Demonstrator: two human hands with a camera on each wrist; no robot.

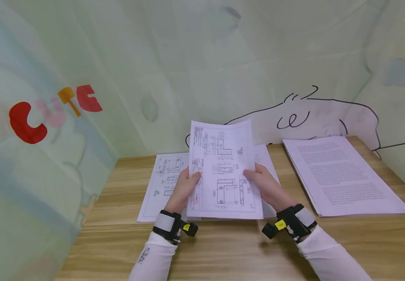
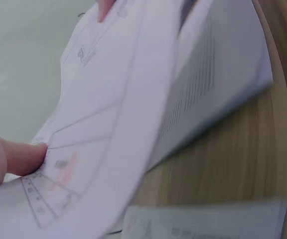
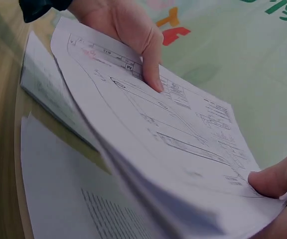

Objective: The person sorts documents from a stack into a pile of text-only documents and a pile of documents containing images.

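Drawing sheets (image 1: 228,166) pinched at side edges by left hand (image 1: 182,189) and right hand (image 1: 269,187); thumbs on top, other fingers hidden. Held above papers (image 1: 153,199) on wood table (image 1: 220,253); printed backdrop (image 1: 174,70) behind.

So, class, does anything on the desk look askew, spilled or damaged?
Nothing looks spilled or torn. Slightly askew: the text stack on the right of the desk, its sheets' edges not quite flush. The held sheets bow between the hands, likely just from handling.
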